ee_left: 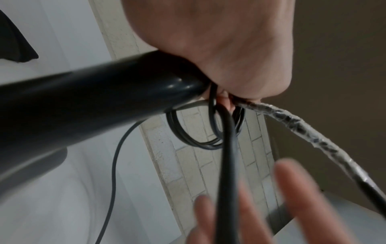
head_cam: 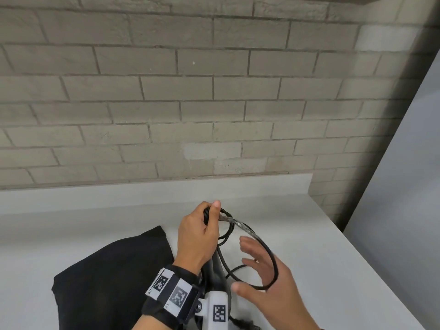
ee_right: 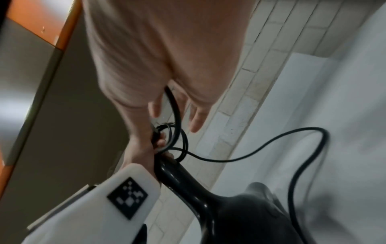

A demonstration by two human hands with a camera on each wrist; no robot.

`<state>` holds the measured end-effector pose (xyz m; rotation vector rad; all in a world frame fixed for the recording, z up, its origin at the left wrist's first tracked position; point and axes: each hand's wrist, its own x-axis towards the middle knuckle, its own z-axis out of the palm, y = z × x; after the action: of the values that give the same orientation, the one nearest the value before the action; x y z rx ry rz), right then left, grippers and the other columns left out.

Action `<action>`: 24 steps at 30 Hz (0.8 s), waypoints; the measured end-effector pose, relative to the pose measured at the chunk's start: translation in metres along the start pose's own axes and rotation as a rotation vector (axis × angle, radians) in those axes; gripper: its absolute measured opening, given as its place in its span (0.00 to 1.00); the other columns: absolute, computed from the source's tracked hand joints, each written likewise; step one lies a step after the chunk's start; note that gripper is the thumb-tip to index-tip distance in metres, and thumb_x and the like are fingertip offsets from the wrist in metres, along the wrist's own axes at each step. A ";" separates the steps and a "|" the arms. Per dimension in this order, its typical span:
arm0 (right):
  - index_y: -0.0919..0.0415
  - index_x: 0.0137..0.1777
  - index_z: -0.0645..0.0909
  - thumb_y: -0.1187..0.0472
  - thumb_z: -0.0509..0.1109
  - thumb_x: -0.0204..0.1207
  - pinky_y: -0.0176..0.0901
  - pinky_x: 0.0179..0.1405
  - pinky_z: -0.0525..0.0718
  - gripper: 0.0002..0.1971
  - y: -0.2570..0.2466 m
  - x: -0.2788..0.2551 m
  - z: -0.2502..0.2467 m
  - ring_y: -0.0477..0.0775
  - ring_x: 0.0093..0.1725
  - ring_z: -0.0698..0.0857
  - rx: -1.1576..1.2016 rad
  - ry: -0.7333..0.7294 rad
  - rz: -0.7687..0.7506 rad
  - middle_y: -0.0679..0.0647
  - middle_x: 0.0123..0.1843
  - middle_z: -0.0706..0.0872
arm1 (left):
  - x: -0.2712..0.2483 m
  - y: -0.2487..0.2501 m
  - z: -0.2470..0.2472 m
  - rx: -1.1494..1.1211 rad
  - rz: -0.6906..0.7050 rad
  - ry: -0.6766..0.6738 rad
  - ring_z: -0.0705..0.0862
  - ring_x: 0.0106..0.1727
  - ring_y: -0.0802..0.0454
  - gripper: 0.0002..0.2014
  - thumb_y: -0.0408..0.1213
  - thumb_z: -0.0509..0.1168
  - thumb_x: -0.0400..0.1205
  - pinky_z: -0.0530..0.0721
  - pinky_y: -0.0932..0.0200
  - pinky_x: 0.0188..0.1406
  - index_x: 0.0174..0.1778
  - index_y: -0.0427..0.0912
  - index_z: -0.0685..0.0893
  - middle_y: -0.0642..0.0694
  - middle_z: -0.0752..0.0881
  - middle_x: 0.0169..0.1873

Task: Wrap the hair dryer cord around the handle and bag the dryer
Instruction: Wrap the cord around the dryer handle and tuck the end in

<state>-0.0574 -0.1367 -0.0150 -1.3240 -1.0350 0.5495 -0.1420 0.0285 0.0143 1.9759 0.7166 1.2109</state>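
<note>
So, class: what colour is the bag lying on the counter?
Black bag; the head view shows it best.

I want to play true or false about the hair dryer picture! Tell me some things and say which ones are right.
1. The left hand grips the end of the hair dryer's handle together with loops of the cord. True.
2. The hair dryer is already inside the black bag. False: the bag lies flat on the counter beside the left hand, and the dryer is out of it.
3. The right hand has its fingers spread, with the cord looped over it. True.
4. Part of the cord is wrapped in clear tape. True.
5. The wall behind the counter is painted bright red. False: it is pale grey brick.
</note>
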 end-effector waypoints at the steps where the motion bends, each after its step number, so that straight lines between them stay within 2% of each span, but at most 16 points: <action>1: 0.53 0.64 0.83 0.68 0.84 0.63 0.44 0.62 0.84 0.28 0.005 -0.002 0.001 0.50 0.65 0.85 -0.022 0.038 0.038 0.47 0.64 0.88 | 0.000 0.000 0.000 -0.002 -0.004 0.003 0.79 0.24 0.47 0.22 0.62 0.53 0.84 0.81 0.41 0.31 0.34 0.51 0.79 0.42 0.79 0.20; 2: 0.51 0.56 0.87 0.71 0.83 0.65 0.44 0.56 0.86 0.21 0.008 -0.004 0.001 0.51 0.58 0.89 -0.037 0.078 0.072 0.51 0.57 0.91 | 0.000 -0.001 0.000 -0.005 -0.006 0.005 0.79 0.24 0.46 0.23 0.62 0.53 0.84 0.81 0.41 0.31 0.33 0.51 0.78 0.41 0.79 0.20; 4: 0.58 0.42 0.91 0.76 0.79 0.67 0.41 0.43 0.87 0.12 0.010 -0.008 -0.003 0.57 0.40 0.92 -0.019 0.137 0.157 0.59 0.41 0.93 | 0.000 -0.001 0.000 -0.007 -0.004 0.001 0.78 0.23 0.47 0.23 0.63 0.52 0.85 0.81 0.41 0.30 0.34 0.51 0.78 0.41 0.79 0.21; 6: 0.66 0.38 0.90 0.79 0.78 0.66 0.41 0.36 0.87 0.09 0.010 -0.014 -0.014 0.63 0.31 0.89 0.033 0.151 0.245 0.66 0.34 0.91 | -0.001 0.000 0.001 0.010 0.006 -0.008 0.80 0.24 0.53 0.22 0.61 0.53 0.87 0.81 0.50 0.29 0.35 0.52 0.79 0.46 0.84 0.23; 8: 0.74 0.42 0.86 0.84 0.75 0.65 0.39 0.31 0.86 0.09 0.006 -0.020 -0.034 0.64 0.26 0.86 0.090 0.144 0.313 0.72 0.32 0.88 | -0.001 0.001 0.002 0.015 0.018 -0.010 0.81 0.23 0.60 0.17 0.57 0.54 0.87 0.77 0.63 0.26 0.37 0.54 0.79 0.55 0.88 0.27; 9: 0.77 0.43 0.85 0.86 0.74 0.65 0.38 0.29 0.85 0.09 0.004 -0.022 -0.047 0.63 0.24 0.84 0.105 0.147 0.337 0.73 0.30 0.87 | 0.000 0.001 0.001 0.015 0.021 -0.011 0.81 0.23 0.61 0.16 0.55 0.54 0.86 0.76 0.65 0.26 0.38 0.54 0.79 0.57 0.89 0.29; 11: 0.78 0.42 0.83 0.84 0.72 0.66 0.38 0.23 0.82 0.06 -0.005 -0.026 -0.075 0.61 0.22 0.79 0.090 0.210 0.364 0.73 0.26 0.83 | 0.000 0.000 0.000 0.020 0.023 -0.016 0.81 0.23 0.60 0.16 0.55 0.55 0.87 0.77 0.63 0.25 0.39 0.54 0.80 0.58 0.89 0.28; 13: 0.73 0.36 0.84 0.77 0.75 0.64 0.35 0.21 0.78 0.03 -0.013 -0.028 -0.101 0.56 0.22 0.75 0.042 0.330 0.342 0.71 0.22 0.79 | 0.000 -0.001 0.002 0.048 0.042 -0.031 0.83 0.24 0.57 0.18 0.57 0.54 0.88 0.80 0.59 0.26 0.39 0.53 0.80 0.55 0.88 0.26; 15: 0.63 0.33 0.85 0.74 0.75 0.68 0.31 0.23 0.77 0.08 -0.011 -0.027 -0.118 0.52 0.23 0.74 -0.085 0.434 0.278 0.65 0.22 0.79 | 0.000 -0.001 0.007 0.090 0.069 -0.051 0.84 0.24 0.53 0.19 0.60 0.53 0.87 0.83 0.49 0.28 0.39 0.54 0.80 0.50 0.85 0.22; 17: 0.51 0.40 0.84 0.70 0.75 0.74 0.25 0.29 0.76 0.11 -0.005 -0.024 -0.117 0.47 0.27 0.78 -0.219 0.536 0.217 0.54 0.26 0.83 | 0.000 0.000 0.014 0.108 0.082 -0.064 0.84 0.24 0.51 0.20 0.61 0.51 0.86 0.82 0.44 0.28 0.41 0.54 0.80 0.48 0.83 0.21; 18: 0.46 0.45 0.82 0.67 0.77 0.73 0.23 0.33 0.76 0.13 -0.005 -0.023 -0.109 0.45 0.31 0.80 -0.279 0.612 0.175 0.50 0.33 0.85 | 0.000 0.000 0.017 0.112 0.083 -0.066 0.84 0.23 0.51 0.21 0.62 0.50 0.86 0.82 0.43 0.27 0.42 0.53 0.80 0.47 0.82 0.20; 19: 0.44 0.48 0.79 0.64 0.79 0.73 0.23 0.37 0.77 0.15 -0.007 -0.022 -0.097 0.46 0.37 0.81 -0.352 0.700 0.108 0.47 0.40 0.84 | 0.001 0.001 0.019 0.121 0.085 -0.067 0.84 0.23 0.51 0.21 0.63 0.50 0.85 0.81 0.43 0.27 0.42 0.53 0.80 0.47 0.81 0.19; 21: 0.48 0.52 0.79 0.57 0.77 0.71 0.25 0.41 0.76 0.13 -0.019 -0.022 -0.066 0.48 0.40 0.79 -0.475 0.822 -0.126 0.50 0.45 0.79 | 0.001 0.003 0.022 0.146 0.096 -0.065 0.82 0.21 0.52 0.22 0.63 0.49 0.85 0.80 0.45 0.25 0.41 0.53 0.80 0.48 0.79 0.18; 22: 0.54 0.50 0.81 0.56 0.74 0.70 0.26 0.41 0.75 0.10 -0.026 -0.021 -0.048 0.47 0.39 0.79 -0.496 0.782 -0.269 0.52 0.43 0.80 | 0.001 0.004 0.023 0.161 0.104 -0.061 0.80 0.20 0.52 0.22 0.63 0.49 0.85 0.80 0.46 0.24 0.41 0.52 0.80 0.49 0.78 0.17; 23: 0.58 0.45 0.83 0.57 0.72 0.70 0.26 0.40 0.74 0.07 -0.029 -0.020 -0.031 0.44 0.38 0.79 -0.508 0.683 -0.382 0.51 0.41 0.82 | 0.001 0.005 0.024 0.181 0.111 -0.057 0.78 0.20 0.52 0.22 0.62 0.49 0.85 0.79 0.48 0.23 0.42 0.52 0.80 0.49 0.77 0.16; 24: 0.59 0.42 0.84 0.58 0.70 0.71 0.27 0.41 0.75 0.05 -0.028 -0.019 -0.014 0.42 0.39 0.80 -0.528 0.557 -0.431 0.49 0.39 0.83 | 0.001 0.006 0.024 0.201 0.117 -0.053 0.77 0.19 0.52 0.23 0.62 0.49 0.85 0.78 0.50 0.22 0.42 0.51 0.81 0.50 0.76 0.16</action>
<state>-0.0607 -0.1653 0.0074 -1.5229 -0.9757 -0.4331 -0.1191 0.0188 0.0116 2.2337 0.7285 1.1888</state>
